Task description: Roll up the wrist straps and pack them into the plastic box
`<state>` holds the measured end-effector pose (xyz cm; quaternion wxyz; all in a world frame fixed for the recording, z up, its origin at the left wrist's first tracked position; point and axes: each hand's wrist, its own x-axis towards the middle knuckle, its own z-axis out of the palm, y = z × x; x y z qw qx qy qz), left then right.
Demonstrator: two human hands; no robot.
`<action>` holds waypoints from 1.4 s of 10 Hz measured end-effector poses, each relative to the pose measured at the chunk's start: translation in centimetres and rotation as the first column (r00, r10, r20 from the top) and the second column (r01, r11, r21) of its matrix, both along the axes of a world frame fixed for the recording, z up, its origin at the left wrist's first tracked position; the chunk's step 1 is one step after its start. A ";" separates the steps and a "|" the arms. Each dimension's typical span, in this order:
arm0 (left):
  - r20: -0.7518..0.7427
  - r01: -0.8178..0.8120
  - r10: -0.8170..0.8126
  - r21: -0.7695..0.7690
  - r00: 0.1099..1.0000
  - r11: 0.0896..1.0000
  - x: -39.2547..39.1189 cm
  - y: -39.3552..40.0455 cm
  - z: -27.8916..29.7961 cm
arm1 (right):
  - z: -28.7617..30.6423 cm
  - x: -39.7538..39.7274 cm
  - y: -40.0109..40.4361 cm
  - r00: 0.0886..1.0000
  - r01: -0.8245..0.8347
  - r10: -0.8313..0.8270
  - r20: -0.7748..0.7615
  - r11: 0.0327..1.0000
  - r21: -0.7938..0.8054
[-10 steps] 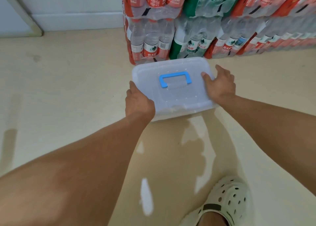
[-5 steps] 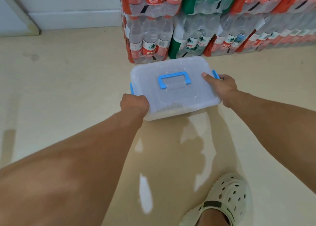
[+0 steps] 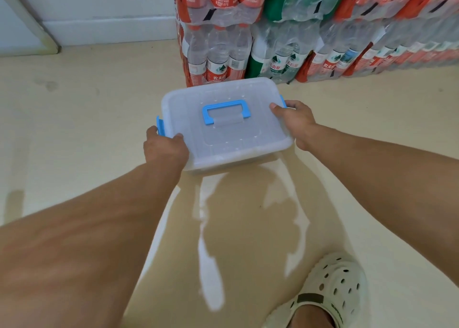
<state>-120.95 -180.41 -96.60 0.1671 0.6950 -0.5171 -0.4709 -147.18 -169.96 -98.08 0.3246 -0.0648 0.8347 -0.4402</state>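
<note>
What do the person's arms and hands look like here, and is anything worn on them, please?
Both forearms are bare, with no sleeves in view. The left hand and right hand wear no gloves, and no rings, watch or wristband show. Fingernails look short and unpainted.

Shrink-wrapped packs of bottled water [image 3: 310,29] stand stacked against the far side, running from the middle to the right edge. Most bottles carry red labels [image 3: 218,73]; a few in the middle carry green ones [image 3: 275,64]. The floor [image 3: 87,119] is pale beige and glossy, with bright patches of reflected light [image 3: 211,260] and a faint smudge [image 3: 51,84] at the left. A white baseboard [image 3: 109,30] runs along the wall behind, and a slanted pale frame [image 3: 32,27] leans in at the top left corner. At the bottom right, a cream perforated clog [image 3: 332,288] rests on the floor.
</note>
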 end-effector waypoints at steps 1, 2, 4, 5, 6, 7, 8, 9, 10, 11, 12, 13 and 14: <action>-0.015 0.003 -0.003 0.030 1.000 1.000 -0.7 0.3 -0.1 | 0.4 -0.5 0.2 0.994 -0.028 0.030 0.105 0.999 -0.021; 0.010 0.005 -0.005 0.041 1.000 0.999 -1.2 0.4 -0.1 | 0.7 -0.3 0.3 0.993 -0.028 0.031 0.117 0.999 -0.029; 0.033 -0.031 0.030 0.031 0.999 0.999 -0.5 -0.2 0.0 | -0.2 0.5 0.0 0.998 0.034 -0.032 0.049 0.998 -0.051; 0.010 -0.052 0.052 0.020 0.999 0.998 -0.1 -0.2 0.2 | -0.2 1.3 -0.4 0.994 0.019 -0.020 -0.111 1.000 -0.009; 0.021 -0.028 0.028 -0.009 0.999 1.000 -0.1 -0.3 0.3 | 0.1 1.6 -0.7 0.984 0.000 0.007 -0.176 0.999 0.043; 0.035 0.017 -0.015 -0.043 0.999 0.999 -0.2 -0.4 0.3 | 0.2 2.2 -0.8 0.975 -0.022 0.041 -0.218 0.996 0.088; 0.033 0.024 -0.024 -0.019 0.999 1.000 -0.3 -0.1 0.1 | -0.4 3.3 -0.7 0.954 -0.048 0.091 -0.285 0.987 0.151; 0.003 0.027 -0.027 0.011 1.000 1.000 -0.4 0.0 0.1 | -0.8 3.5 -1.0 0.954 -0.024 0.068 -0.291 0.988 0.151; -0.081 0.003 0.002 0.061 0.997 0.998 -0.1 -0.5 0.5 | -0.4 2.2 -1.4 0.966 -0.003 0.036 -0.254 0.992 0.130; -0.170 0.023 -0.012 0.058 0.985 0.998 -0.2 -1.4 0.6 | 0.5 0.4 -1.9 0.978 0.037 -0.024 -0.208 0.998 0.058; -0.248 0.077 -0.046 0.117 0.968 0.990 -0.7 -2.0 1.4 | 1.0 -0.6 -2.4 0.987 0.028 -0.030 -0.156 0.999 -0.017; -0.304 0.098 -0.043 0.169 0.952 0.981 -1.1 -2.1 1.4 | 1.0 -1.3 -2.5 0.988 0.000 -0.003 -0.153 1.000 -0.025; -0.198 0.101 -0.062 0.196 0.978 0.975 -1.2 -1.5 2.4 | 0.8 -1.4 -2.1 0.988 -0.002 0.004 -0.153 1.000 0.017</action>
